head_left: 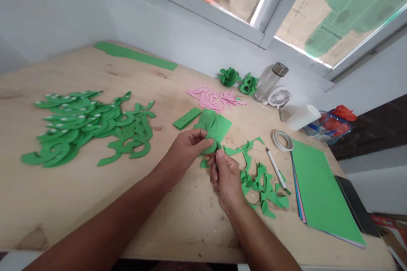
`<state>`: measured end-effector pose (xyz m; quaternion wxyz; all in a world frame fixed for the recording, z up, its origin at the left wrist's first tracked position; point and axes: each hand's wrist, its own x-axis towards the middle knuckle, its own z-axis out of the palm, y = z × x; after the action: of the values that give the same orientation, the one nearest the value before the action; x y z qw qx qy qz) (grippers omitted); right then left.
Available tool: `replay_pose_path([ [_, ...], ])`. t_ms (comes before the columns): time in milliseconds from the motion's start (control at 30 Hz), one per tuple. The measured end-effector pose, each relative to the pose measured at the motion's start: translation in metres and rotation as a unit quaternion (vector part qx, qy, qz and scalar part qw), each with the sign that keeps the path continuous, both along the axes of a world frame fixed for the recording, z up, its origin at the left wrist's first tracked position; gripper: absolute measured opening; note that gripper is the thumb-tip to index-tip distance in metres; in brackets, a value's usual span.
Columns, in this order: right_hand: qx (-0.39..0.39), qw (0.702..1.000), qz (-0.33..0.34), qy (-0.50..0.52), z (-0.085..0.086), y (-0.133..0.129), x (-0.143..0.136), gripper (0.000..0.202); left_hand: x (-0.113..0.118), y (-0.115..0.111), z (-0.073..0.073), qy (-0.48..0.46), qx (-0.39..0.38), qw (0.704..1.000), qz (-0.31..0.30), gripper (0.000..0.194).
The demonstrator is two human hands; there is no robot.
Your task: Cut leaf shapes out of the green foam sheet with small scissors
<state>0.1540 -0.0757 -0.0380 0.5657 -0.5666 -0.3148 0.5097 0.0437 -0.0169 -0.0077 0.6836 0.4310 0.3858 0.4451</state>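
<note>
While left hand (187,146) fingers pinch green foam piece (213,129), right hand (225,173) fingers grip its lower edge.

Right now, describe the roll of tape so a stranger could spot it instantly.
Start at the stack of green sheets on the table's right side. Just off its far left corner lies the tape roll, flat beside a white pen. It is the only white ring there.

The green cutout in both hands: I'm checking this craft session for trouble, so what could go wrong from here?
1. The green cutout is pinched between the left hand and right hand; thin foam may tear.
2. The green scraps lie right beside the hands and could get mixed in.
3. The pen lies near the right hand and might be knocked.
</note>
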Motion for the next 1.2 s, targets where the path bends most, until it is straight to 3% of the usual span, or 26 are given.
replay_pose_path([
  [233, 0.006, 1.0, 0.006, 0.0, -0.0001, -0.0007, 0.0009, 0.055, -0.0016, 0.0002, -0.0003, 0.038, 0.021, 0.999, 0.001, 0.024],
  [900, 0.011, 1.0, 0.014, -0.012, 0.0007, -0.0008, 0.0031, 0.056, -0.0043, 0.002, -0.0001, 0.022, 0.006, 0.999, -0.022, 0.025],
  [1200, 0.004, 0.999, 0.03, -0.01, 0.0021, -0.0012, 0.0035, 0.054, -0.0067, 0.0046, 0.0004, 0.059, 0.042, 0.997, -0.029, 0.025],
])
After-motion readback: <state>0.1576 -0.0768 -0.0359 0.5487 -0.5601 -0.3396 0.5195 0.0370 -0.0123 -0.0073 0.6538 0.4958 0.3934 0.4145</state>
